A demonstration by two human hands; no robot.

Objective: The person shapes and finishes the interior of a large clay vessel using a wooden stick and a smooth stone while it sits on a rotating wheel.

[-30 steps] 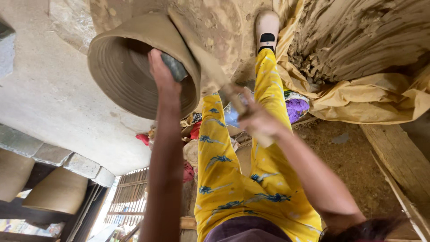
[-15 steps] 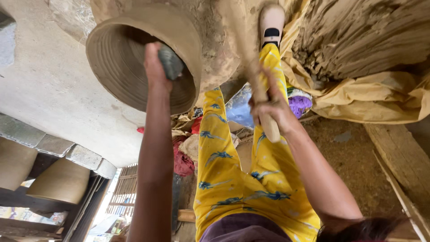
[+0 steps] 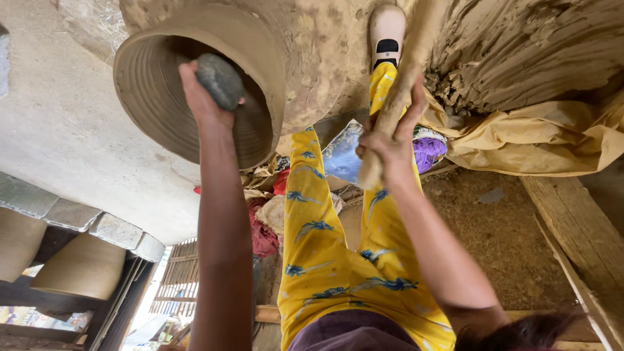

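So there I was with my left hand (image 3: 205, 104) wrapped around a smooth grey stone (image 3: 221, 80), holding it right at the mouth of the clay pot (image 3: 195, 84), just inside the rim. My right hand (image 3: 390, 140) was clamped on a wooden paddle (image 3: 400, 97), which angled up along the outside wall of the pot. The pot itself lay on its side up near my foot, mouth open toward me, resting against my yellow trousers (image 3: 338, 260).

What worried me at that point: the stone sat near the lip, not obviously opposite where the paddle would land. If the two didn't line up, I figured a hit from outside would have nothing backing it and the soft wall could dent in or crack. The rim looked thin too, so a knock from the stone's edge might have chipped or warped it.

Also, the pot was only propped on my leg, so a hard swing could have rolled it off toward the concrete floor (image 3: 71, 130). And my grip on the paddle was low on the handle, which in my experience makes it twist and land edge-first, leaving a gouge.
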